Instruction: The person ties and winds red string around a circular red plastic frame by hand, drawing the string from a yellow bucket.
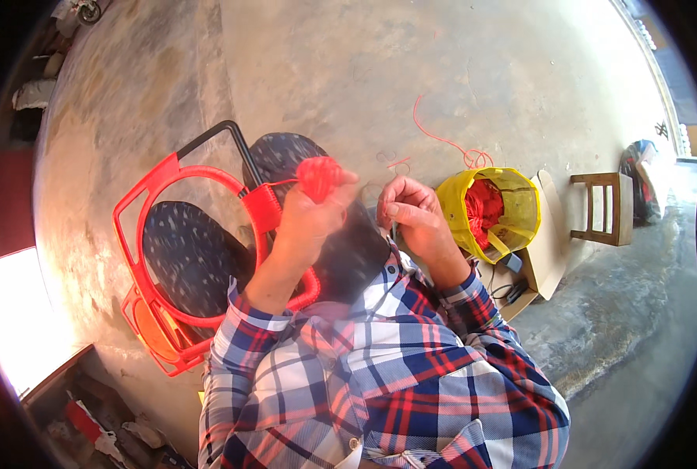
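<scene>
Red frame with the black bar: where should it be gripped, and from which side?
Probably by the black bar, from the front, the side away from the person's body. The bar is slim and juts beyond the red frame, with a gap between it and the ring. The ring's right side looks worse: apparently wound red cord there, close to the left hand.

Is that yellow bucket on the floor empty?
No, not empty: red cord lies bunched inside the yellow bucket, seen through its open mouth. How deep the cord goes, I cannot tell.
</scene>
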Demonstrator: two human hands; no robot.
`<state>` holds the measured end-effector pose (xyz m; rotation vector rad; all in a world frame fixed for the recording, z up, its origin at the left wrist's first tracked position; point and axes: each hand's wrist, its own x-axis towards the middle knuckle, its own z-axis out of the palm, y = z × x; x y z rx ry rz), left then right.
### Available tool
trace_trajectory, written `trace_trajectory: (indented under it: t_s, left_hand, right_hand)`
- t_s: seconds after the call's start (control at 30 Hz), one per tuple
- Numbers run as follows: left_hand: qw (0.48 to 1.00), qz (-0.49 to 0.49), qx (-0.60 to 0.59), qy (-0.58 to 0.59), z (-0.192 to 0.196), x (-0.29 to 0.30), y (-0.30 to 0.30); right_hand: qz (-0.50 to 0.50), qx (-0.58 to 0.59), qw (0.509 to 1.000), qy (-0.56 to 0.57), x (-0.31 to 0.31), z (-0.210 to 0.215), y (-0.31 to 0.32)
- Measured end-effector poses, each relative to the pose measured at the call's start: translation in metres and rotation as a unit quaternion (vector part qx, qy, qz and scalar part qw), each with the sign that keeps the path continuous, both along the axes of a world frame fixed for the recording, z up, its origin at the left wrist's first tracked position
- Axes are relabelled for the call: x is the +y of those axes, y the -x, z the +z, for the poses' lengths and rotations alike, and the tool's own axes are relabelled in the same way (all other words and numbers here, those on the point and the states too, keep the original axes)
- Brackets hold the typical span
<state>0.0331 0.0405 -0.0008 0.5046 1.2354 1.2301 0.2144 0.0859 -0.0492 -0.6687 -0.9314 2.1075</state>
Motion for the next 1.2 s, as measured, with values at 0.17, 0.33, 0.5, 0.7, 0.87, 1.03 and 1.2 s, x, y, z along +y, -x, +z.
trace_trajectory:
  t_s: [0.17,0.33,0.5,0.7,0.87,1.03,1.2]
  left_hand:
    - [0.998,-0.052,-0.043,0.006,-0.005,-0.005,-0.003]
    - [0.994,-0.01,-0.109,-0.012,-0.001,-0.009,0.004]
    - [0.994,0.003,-0.105,-0.038,-0.005,-0.012,0.018]
    - [0.99,0.041,-0.131,-0.036,-0.015,-0.02,0.035]
    - [0.993,-0.002,-0.121,-0.006,-0.012,-0.022,0.039]
    - [0.993,-0.018,-0.118,0.0,-0.004,-0.027,0.039]
    - [0.992,-0.044,-0.118,-0.02,-0.002,-0.03,0.04]
  right_hand:
    - [0.015,-0.01,1.0,-0.019,-0.005,0.009,0.007]
    - [0.008,-0.024,0.999,-0.029,-0.005,0.008,0.011]
    - [-0.063,0.001,0.995,0.075,0.004,-0.002,0.01]
    - [-0.147,-0.07,0.982,0.091,0.022,-0.049,-0.017]
    - [0.013,-0.4,0.916,0.012,0.038,-0.115,-0.051]
    - [-0.004,-0.279,0.957,-0.075,0.027,-0.032,0.002]
    - [0.111,-0.155,0.963,-0.189,0.017,0.022,0.043]
